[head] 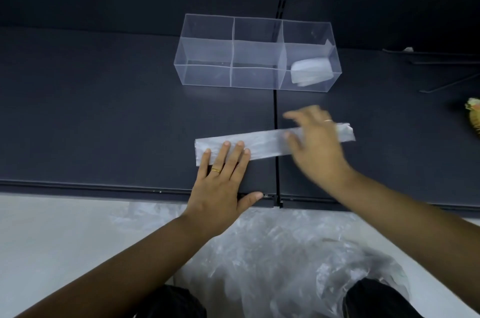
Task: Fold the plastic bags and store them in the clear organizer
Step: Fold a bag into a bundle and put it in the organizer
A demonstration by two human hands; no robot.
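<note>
- The clear rectangular plastic organizer [207, 58], split into three compartments side by side, stands on a dark grey shelf [104, 110] close to the shelf's back panel.
- A small folded whitish plastic bag [310, 71] lies in the organizer's right-hand compartment, and the other two compartments show nothing inside.
- A long, narrow strip of translucent whitish plastic bag [262, 142], folded flat, lies on the shelf in front of the organizer on the person's side. It is apart from the organizer and slightly slanted, with its right end nearer the organizer.
- The left hand [220, 182] presses on the strip's left end, below the organizer's left and middle compartments. Its fingers are straight and flat, its thumb is out along the shelf's front edge, and its grip holds nothing. A gold ring [215, 170] is on one finger.
- The right hand [315, 146] is blurred and lies over the strip's right part, below the organizer's right compartment. Its fingers are spread and loosely straight, its thumb lies on the plastic, and its grip closes round nothing.
- A heap of loose crumpled clear plastic bags [259, 252] lies on the pale floor [65, 234], well in front of the organizer and below the shelf edge, between dark-clothed knees [376, 299].
- A yellow-orange object [474, 116], cut off by the frame, sits far to the organizer's right.
</note>
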